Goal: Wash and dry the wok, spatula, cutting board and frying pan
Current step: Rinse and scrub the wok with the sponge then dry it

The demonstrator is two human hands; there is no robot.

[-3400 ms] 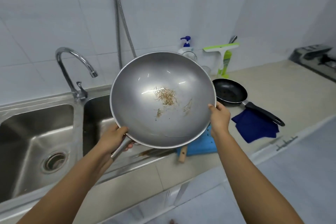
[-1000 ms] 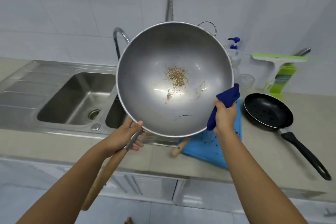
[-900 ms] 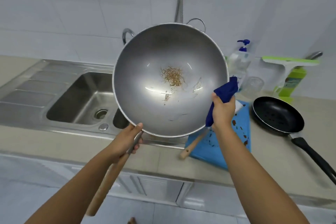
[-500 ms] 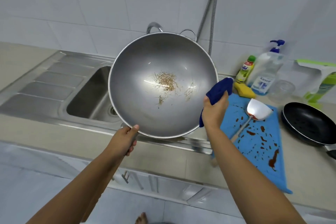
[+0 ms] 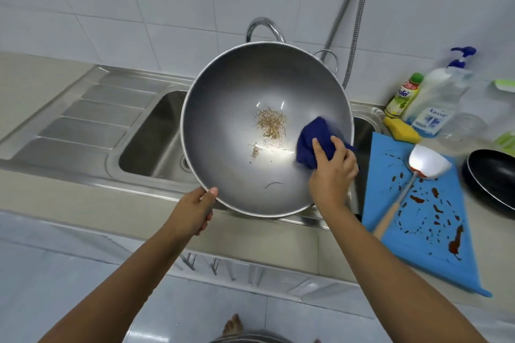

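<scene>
White wall tiles back a beige countertop with a steel double sink. Above the sink the wok is held tilted toward the camera. The left hand is curled round its near rim, and the right hand clutches a dark blue cloth against the inner right wall, beside brown residue. Right of the wok, the stained blue cutting board carries the spatula — the black frying pan sits farther right, with soap bottles behind.

Beige counter carries blue cutting board (red-stained), black frying pan, pump bottle.
</scene>
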